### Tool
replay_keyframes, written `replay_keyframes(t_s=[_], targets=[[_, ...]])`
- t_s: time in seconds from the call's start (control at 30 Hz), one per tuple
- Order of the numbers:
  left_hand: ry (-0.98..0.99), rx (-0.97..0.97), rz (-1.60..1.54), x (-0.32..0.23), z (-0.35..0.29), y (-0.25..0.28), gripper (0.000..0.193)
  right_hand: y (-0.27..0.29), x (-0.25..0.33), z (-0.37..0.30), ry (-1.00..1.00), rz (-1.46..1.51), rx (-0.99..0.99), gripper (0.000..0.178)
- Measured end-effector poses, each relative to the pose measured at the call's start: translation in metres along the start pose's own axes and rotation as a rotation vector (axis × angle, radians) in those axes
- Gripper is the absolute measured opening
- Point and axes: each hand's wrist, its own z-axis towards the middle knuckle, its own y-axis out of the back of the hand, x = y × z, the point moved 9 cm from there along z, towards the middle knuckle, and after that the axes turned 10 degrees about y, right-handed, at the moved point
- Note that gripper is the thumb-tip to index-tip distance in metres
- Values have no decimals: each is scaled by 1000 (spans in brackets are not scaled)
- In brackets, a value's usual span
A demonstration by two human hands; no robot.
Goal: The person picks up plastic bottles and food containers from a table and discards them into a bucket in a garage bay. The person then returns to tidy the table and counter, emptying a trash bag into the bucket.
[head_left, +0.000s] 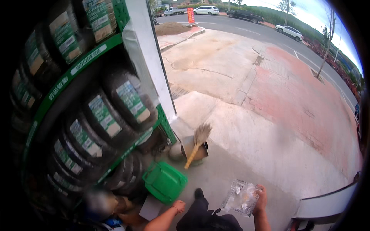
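Note:
My right hand [260, 199] grips the edge of a shallow tray-like package [236, 204] with a black-and-white patterned rim. Crumpled clear plastic [248, 195] lies in it. My left hand [179, 206] is closed, with nothing seen in its fingers, just beside the lower corner of a green plastic bin [166, 184]. Whether it touches the bin I cannot tell. Beyond the bin, a straw broom [197, 144] with a yellow handle leans on a dark bucket-like container [201, 153].
Left of me, a green metal rack [77, 73] bears rows of labelled tyres [131, 101]. A white post [152, 50] stands at its end. A pale panel [151, 208] is below the bin. Ahead are concrete paving [219, 115], a road and parked vehicles. A light-coloured edge [327, 202] juts in at right.

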Motion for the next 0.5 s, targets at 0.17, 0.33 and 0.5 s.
replay_keyframes(t_s=[0.17,0.33,0.5], targets=[[-270,-179,355,-185,32,39,28,-73,7,115,-45,-31,29,44],[-312,-266,211,-316,61,79,34,-123,-46,248,-190,-13,30,41],[-72,-303,-151,-327,87,104,31,-188,-99,390,-176,-307,269,40]])
